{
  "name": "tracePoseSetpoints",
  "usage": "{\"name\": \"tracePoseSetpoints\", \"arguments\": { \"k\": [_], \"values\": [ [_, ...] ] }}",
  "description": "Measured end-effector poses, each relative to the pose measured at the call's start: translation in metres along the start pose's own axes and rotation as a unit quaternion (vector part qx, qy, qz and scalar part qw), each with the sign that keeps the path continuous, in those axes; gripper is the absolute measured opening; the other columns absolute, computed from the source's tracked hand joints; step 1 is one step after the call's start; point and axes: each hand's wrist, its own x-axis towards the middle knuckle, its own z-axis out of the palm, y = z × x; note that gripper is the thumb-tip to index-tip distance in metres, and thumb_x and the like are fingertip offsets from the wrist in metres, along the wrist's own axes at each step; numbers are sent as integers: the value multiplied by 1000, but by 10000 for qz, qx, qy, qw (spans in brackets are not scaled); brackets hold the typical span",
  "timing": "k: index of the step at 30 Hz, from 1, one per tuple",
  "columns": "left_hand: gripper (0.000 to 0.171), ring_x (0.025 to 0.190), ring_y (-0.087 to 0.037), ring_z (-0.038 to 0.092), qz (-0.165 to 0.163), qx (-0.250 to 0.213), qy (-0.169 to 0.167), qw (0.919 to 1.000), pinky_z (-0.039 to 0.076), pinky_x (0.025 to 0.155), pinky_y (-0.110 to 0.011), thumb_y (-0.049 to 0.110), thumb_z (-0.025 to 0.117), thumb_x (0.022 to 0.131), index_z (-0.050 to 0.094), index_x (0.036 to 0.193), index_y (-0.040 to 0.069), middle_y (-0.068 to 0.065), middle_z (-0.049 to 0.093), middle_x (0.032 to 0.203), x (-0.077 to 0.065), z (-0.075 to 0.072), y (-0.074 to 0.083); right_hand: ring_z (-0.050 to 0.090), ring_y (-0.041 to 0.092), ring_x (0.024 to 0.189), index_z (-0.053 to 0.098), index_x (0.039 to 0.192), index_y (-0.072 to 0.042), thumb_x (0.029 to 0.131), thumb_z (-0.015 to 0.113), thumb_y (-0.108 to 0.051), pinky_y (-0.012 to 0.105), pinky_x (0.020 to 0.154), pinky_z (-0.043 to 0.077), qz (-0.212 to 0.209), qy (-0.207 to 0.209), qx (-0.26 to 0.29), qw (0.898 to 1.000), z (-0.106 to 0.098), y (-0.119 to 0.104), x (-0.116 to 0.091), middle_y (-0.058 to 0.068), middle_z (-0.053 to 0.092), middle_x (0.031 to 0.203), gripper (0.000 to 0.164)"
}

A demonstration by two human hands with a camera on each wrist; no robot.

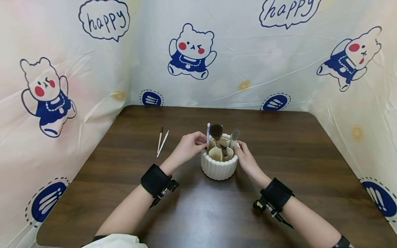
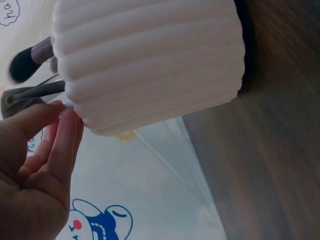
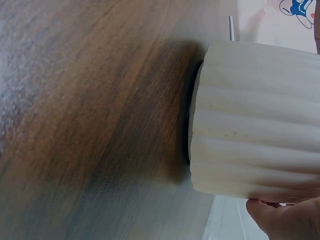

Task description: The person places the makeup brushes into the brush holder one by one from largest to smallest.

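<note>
A white ribbed brush holder (image 1: 219,169) with several compartments stands upright on the table. At its left rim my left hand (image 1: 191,144) pinches a slim pale-lavender stick-like tool (image 1: 208,131), its lower part hidden by fingers and rim. My right hand (image 1: 247,159) grips the holder's right side near the top; in the right wrist view the thumb (image 3: 265,215) lies against the ribbed wall. Inside are a big dark makeup brush (image 1: 216,131), a smaller dark brush (image 1: 224,148) and a pale-handled brush (image 1: 234,136) by the right hand. The left wrist view shows brush heads jutting past the rim.
Left of the holder, two slim brushes lie on the brown wooden table (image 1: 263,127): one dark-tipped (image 1: 159,139), one white (image 1: 163,144). A curtain (image 1: 192,93) printed with cartoon bears hangs behind and along both sides. Black camera straps (image 1: 155,181) circle both wrists.
</note>
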Motion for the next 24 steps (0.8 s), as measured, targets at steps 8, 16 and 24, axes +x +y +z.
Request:
{"name": "tracePoseSetpoints", "arguments": {
  "k": [8,16,24],
  "values": [
    [12,88,-21,70,521,556,-232,9968,56,74,-27,6,66,88,65,99,3,-12,72,95,1,0,3,21,32,145,22,146,-3,105,27,-31,50,118,20,14,45,-20,10000,-1,-2,-1,20,24,154,50],
    [11,89,-20,71,739,1008,-510,9908,56,74,-25,7,65,89,69,97,2,-11,74,95,3,-2,8,22,31,145,22,146,-3,105,28,-30,50,118,20,3,49,58,10000,-1,-1,0,19,25,153,49],
    [8,86,-14,68,997,1914,-782,9733,51,70,-24,7,65,89,72,92,9,-3,73,90,5,-4,17,22,31,145,22,146,-2,105,27,-29,49,118,20,-46,51,90,9999,-1,0,0,20,25,153,49]
  ]
}}
